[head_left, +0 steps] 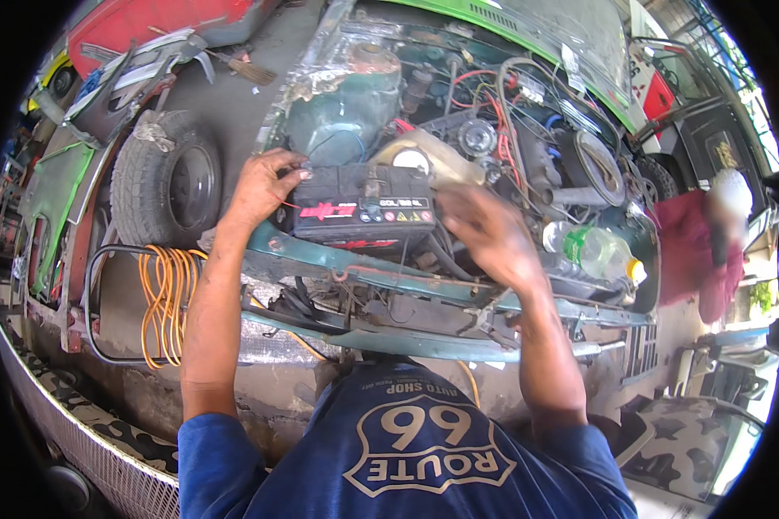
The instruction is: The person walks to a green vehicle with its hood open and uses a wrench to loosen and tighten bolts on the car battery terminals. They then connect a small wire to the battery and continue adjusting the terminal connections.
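A black car battery point(363, 195) with a red and white label sits at the front of an open engine bay. My left hand point(268, 186) is at its left end, thumb and fingers pinched on a thin wire; a fine dark wire arcs up from beside the fingertips. At the battery's right end, my right hand point(486, 227) is blurred by motion, fingers stretched toward it and nothing visible in them. Behind the battery lies a beige plastic tank point(446, 157) with a white round cap point(411, 160). Red cables point(504, 130) run across the engine further back.
The green front crossmember point(381, 266) lies between me and the battery. A clear bottle point(601, 253) with a yellow cap lies at the bay's right. Left are a coiled orange cable point(166, 298) and a loose wheel point(166, 180). A person in maroon point(692, 242) is at the right.
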`<act>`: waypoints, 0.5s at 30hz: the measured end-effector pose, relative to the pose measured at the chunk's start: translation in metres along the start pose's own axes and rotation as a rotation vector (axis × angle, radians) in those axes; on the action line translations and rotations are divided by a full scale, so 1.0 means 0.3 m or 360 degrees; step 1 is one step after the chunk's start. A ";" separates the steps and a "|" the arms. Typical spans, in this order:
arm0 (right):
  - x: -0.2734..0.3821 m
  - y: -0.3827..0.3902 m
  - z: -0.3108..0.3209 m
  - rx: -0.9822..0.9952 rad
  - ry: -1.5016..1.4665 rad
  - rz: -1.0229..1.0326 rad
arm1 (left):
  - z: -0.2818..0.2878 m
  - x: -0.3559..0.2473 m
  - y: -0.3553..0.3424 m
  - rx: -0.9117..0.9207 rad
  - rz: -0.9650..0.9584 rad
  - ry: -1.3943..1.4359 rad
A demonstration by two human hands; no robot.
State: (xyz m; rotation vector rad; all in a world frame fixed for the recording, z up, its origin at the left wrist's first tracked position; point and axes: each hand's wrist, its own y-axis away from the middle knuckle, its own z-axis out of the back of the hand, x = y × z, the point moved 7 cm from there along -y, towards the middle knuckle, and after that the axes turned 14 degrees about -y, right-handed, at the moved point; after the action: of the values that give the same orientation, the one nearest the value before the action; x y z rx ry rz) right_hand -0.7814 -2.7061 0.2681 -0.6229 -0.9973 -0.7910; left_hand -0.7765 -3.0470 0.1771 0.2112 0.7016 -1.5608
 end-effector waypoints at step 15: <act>0.040 -0.344 -0.398 -0.0100 -0.0041 0.0241 | 0.024 0.004 0.004 0.0108 0.0044 0.0044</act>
State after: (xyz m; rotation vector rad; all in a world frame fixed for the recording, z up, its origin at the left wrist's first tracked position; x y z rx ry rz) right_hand -0.8033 -2.8602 0.2399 -0.7555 -0.9398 -0.6839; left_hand -0.7736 -3.0520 0.1817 0.2925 0.6652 -1.5591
